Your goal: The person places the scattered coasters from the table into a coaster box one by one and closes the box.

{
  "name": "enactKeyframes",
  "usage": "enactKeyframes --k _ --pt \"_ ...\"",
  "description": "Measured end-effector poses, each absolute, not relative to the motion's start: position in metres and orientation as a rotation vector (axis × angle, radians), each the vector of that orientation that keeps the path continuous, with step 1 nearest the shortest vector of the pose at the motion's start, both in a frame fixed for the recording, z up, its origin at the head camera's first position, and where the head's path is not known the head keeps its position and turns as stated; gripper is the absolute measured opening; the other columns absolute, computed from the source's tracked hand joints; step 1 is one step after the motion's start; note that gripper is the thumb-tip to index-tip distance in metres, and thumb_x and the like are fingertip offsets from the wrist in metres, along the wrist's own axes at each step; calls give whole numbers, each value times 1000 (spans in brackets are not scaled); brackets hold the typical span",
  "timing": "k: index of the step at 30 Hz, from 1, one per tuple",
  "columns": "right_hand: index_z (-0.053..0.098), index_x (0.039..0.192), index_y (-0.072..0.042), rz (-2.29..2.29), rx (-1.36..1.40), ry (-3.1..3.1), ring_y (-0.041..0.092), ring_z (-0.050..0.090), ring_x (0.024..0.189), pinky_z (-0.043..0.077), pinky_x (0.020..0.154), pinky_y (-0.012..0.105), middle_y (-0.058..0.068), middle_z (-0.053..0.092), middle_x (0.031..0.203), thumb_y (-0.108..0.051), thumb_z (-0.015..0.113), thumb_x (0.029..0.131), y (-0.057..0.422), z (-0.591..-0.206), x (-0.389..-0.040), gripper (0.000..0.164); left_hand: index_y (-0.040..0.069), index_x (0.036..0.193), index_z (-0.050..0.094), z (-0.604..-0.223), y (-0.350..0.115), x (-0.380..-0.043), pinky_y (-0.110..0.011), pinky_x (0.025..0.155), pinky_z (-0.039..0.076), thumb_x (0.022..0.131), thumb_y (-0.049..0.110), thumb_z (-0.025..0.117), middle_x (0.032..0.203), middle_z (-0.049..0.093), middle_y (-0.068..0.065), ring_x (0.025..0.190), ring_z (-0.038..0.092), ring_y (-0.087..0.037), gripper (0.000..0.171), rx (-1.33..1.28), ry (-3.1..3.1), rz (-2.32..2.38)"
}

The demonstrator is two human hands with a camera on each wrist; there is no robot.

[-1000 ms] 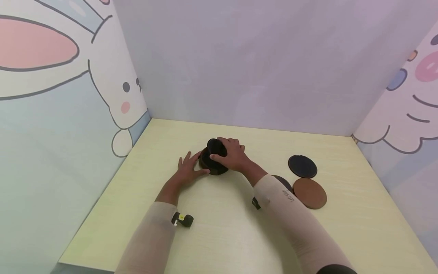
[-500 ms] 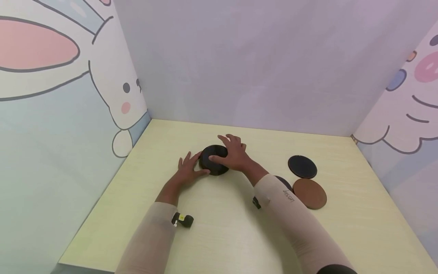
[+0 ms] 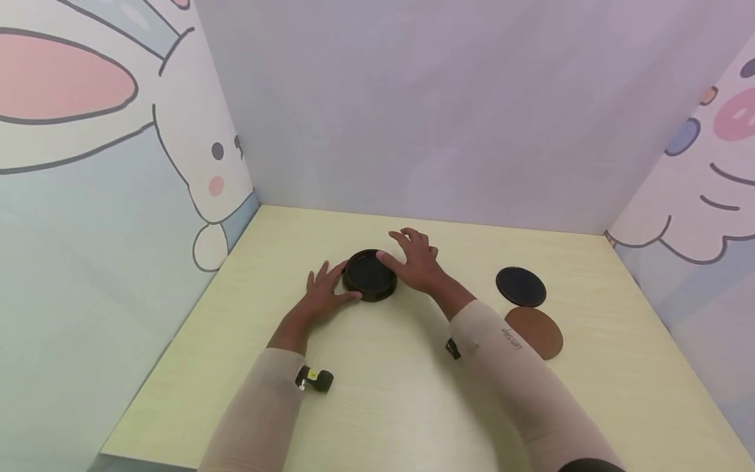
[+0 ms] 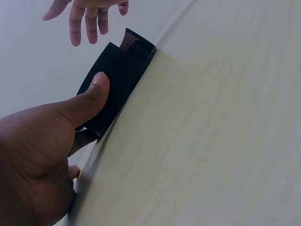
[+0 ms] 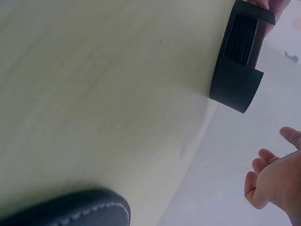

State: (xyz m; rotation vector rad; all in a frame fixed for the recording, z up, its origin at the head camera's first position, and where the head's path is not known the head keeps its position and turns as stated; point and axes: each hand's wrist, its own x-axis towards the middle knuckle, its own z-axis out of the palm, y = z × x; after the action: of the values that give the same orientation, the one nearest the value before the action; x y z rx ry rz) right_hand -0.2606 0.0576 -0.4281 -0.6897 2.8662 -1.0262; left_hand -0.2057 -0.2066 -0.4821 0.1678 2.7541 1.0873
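Observation:
A round black coaster holder (image 3: 370, 275) stands on the table, with black coasters stacked inside. My left hand (image 3: 323, 295) grips its left side, thumb at the front and fingers round the back. In the left wrist view, the thumb presses the wall of the holder (image 4: 113, 80), which has a cut-out slot. My right hand (image 3: 417, 262) hovers just right of the holder, fingers spread, with nothing in it. In the right wrist view, that hand (image 5: 277, 179) is apart from the holder (image 5: 235, 87), whose slot shows the stacked coaster edges.
On the right of the table (image 3: 377, 406) lie a black coaster (image 3: 522, 286) and a brown coaster (image 3: 534, 333). A dark stitched edge (image 5: 80, 212) shows at the lower left of the right wrist view. Printed walls stand around the table.
A second ago my right hand held a black coaster tilted over the holder. The coaster dropped in, and the hand let go and moved right. My left hand stayed in place.

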Motion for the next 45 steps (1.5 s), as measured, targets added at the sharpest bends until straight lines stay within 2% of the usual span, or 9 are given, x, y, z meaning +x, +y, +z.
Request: enactKeyframes --k 8,15,22,26,30,39,45 --pt "41 168 -15 -1002 -514 2855 49 18 164 23 118 77 24 23 176 -76 34 108 69 -421 -248 86 30 175 25 -486 -208 -209 -68 136 -15 99 57 76 183 24 -12 173 -9 -40 96 210 2765 1103" --pt "39 169 -14 -907 -473 2870 52 19 163 29 117 80 27 21 177 -65 46 109 81 -418 -235 79 31 175 25 -489 -208 -209 -71 135 -13 98 59 77 184 21 -13 173 -10 -41 98 179 2766 1098" --pt "28 174 -13 -810 -475 2814 52 14 166 26 120 87 25 7 182 -63 48 109 93 -411 -219 84 27 175 26 -489 -207 -209 -71 135 -13 98 58 77 183 24 -14 173 -8 -42 97 210 2771 1101" --pt "24 174 -10 -777 -494 2802 53 13 167 35 121 83 25 3 183 -61 50 110 98 -412 -212 86 25 175 26 -489 -208 -210 -69 136 -13 99 56 77 182 27 -15 173 -6 -42 97 231 2782 1099" --pt "24 174 -8 -725 -497 2804 54 15 167 41 122 75 25 3 183 -61 51 110 103 -414 -208 87 24 175 26 -489 -209 -209 -68 136 -14 99 54 78 182 27 -15 173 -6 -42 97 235 2782 1112" --pt "23 174 -5 -660 -445 2789 56 15 167 38 124 76 27 7 182 -60 54 109 119 -409 -201 90 25 176 25 -489 -209 -210 -68 136 -14 99 54 78 183 24 -14 173 -7 -40 97 219 2784 1099" --pt "26 172 -1 -640 -438 2820 60 26 162 41 121 75 33 14 178 -57 60 106 131 -408 -197 92 23 175 26 -488 -209 -210 -68 136 -14 100 53 77 182 26 -15 173 -5 -42 96 243 2789 1091"
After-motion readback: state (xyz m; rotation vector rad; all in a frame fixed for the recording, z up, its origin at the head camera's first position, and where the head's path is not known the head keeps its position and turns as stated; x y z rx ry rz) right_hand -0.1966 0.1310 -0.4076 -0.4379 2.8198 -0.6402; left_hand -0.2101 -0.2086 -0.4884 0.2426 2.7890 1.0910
